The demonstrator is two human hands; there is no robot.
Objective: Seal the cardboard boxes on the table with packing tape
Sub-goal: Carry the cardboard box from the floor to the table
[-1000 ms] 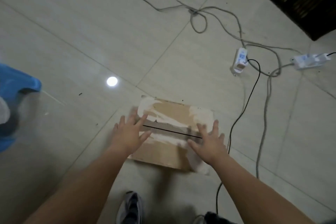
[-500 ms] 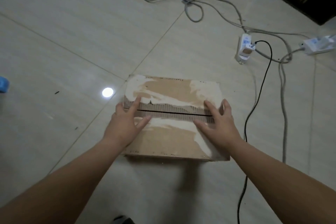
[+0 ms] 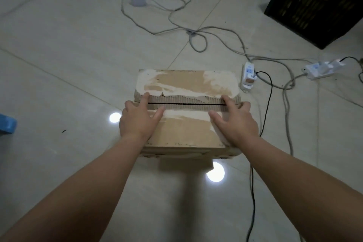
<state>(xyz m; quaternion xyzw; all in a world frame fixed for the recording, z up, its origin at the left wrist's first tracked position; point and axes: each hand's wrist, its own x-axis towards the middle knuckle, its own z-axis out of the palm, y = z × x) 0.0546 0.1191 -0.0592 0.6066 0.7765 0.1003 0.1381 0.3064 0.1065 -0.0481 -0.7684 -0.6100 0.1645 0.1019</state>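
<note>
At 9 o'clock from the box, against the edge of your view, lies a blue object, only partly seen. Your left hand lies flat on the left end of the cardboard box, fingers straight and spread, gripping nothing; the forefinger reaches across the seam and the thumb points toward 3 o'clock. The box sits on the tiled floor in the middle of your view. It is brown, its outer paper torn away in pale, whitish patches, and bare corrugated ribbing shows along both sides of the seam. The two top flaps are down, with a thin dark slit between them running from 9 to 3 o'clock. Your right hand presses flat on the right end of the flaps, fingers straight, holding nothing. Just beside the box at 2 o'clock lies a white power strip with a black cable plugged in; a second strip lies farther right. A black crate stands well apart at 1 o'clock
</note>
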